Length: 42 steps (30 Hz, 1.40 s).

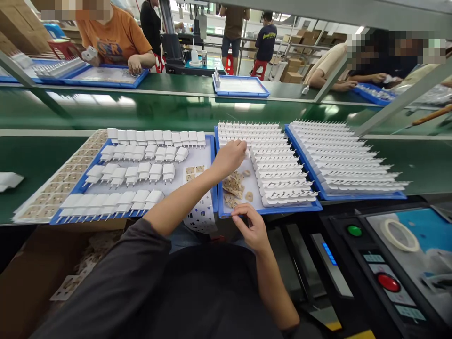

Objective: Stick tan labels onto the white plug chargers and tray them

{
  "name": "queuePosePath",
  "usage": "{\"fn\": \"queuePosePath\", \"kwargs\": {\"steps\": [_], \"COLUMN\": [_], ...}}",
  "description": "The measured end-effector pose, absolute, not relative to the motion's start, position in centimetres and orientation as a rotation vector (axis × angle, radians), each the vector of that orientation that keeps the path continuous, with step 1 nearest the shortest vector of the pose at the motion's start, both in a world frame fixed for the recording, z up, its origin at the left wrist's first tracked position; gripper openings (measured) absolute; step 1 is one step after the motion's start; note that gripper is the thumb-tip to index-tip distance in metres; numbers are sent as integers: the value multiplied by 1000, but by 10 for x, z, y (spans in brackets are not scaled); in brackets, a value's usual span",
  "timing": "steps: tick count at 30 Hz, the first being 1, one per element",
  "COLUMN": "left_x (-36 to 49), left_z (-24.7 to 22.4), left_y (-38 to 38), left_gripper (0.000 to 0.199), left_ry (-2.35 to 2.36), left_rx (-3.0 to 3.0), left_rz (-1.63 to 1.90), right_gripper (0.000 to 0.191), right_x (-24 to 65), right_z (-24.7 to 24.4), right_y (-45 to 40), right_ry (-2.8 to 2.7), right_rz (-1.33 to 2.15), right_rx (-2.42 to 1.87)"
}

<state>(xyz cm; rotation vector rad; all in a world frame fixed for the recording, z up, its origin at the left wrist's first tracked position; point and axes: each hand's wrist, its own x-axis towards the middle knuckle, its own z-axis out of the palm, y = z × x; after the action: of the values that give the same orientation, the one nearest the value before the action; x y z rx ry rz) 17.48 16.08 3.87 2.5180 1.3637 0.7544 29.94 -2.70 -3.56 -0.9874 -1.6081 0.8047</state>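
Observation:
My left hand (231, 157) reaches over the middle blue tray (219, 207), its fingers closed on a white plug adapter (246, 153), mostly hidden by them. Beside it stand tight rows of white plug adapters (282, 174), pins pointing up and right. My right hand (252, 226) is at the tray's near edge, thumb and index finger curled together at the tips; whatever they hold is too small to make out. Crumpled tan sticker scraps (233, 184) lie in the tray between my hands. Under my left forearm, a sticker sheet (199, 212) hangs over the left tray's edge.
The left blue tray (213, 155) carries looser rows of adapters. Another full tray (367, 195) is to the right. Sticker sheets (67, 174) lie far left. A machine panel with a red button (388, 282) is at lower right. Co-workers sit across the green conveyor (158, 108).

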Motion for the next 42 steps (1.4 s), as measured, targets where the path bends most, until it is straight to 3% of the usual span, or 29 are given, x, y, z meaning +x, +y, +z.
{"fn": "queuePosePath", "kwargs": {"steps": [4,8,11,18,27,34,42], "left_x": [123,87,73,57,56,58,57], "left_z": [39,14,-6,-25,-28,-8,-4], "left_y": [102,45,16,-6,-18,-22,-22], "left_gripper": [27,39,42,49,44,50,51], "left_ry": [1084,857,763,772,1024,982,991], "left_rx": [1793,1155,1010,1363,1930,2254,2273], "left_rz": [1087,1093,1064,1042,1307,1395,1345], "right_gripper": [9,10,9,10,9,4,3], "right_x": [287,276,269,255,251,255,247], "right_z": [-29,-17,-9,-7,-2,7,7], "right_y": [-21,-25,-28,-30,-39,-31,-29], "right_ry": [-1537,-1492,-1474,-1491,-1428,-1280,-1296], "right_rz": [910,1037,1077,1175,1343,1130,1171], "right_rx": [-859,-622,-557,-545,-605,-999,-1072]}}
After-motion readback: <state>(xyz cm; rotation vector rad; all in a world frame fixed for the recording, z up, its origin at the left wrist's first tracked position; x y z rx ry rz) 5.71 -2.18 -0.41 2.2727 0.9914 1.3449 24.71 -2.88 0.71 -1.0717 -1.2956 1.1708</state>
